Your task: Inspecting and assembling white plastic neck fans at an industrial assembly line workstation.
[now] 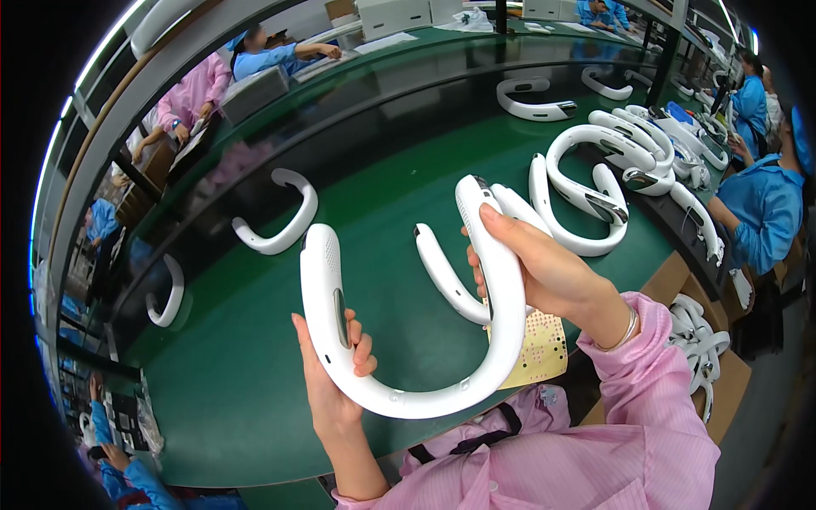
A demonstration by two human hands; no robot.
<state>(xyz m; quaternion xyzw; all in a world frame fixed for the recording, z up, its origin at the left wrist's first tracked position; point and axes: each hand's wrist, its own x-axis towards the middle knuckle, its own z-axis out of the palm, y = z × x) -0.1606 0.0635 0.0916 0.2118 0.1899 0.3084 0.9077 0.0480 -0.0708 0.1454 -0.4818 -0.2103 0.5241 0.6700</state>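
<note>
A white U-shaped neck fan (416, 403) is held up over the green table (246, 374), its two ends pointing away from me. My left hand (330, 395) wraps round the left arm of the fan, fingers on its inner side. Around the right arm closes my right hand (552, 265), thumb on top near the tip. Behind the held fan, another white neck fan (440, 274) lies on the table, partly hidden. A yellow sheet with rows of coloured dots (542, 350) lies at the table's near edge, under my right forearm.
Several neck fans (586, 197) are piled to the right. Others lie spaced out beyond, including one (308, 212) at left and one (531, 109) at the far side. A cardboard box (733, 387) with more fans stands low at right. Co-workers in blue and pink sit around.
</note>
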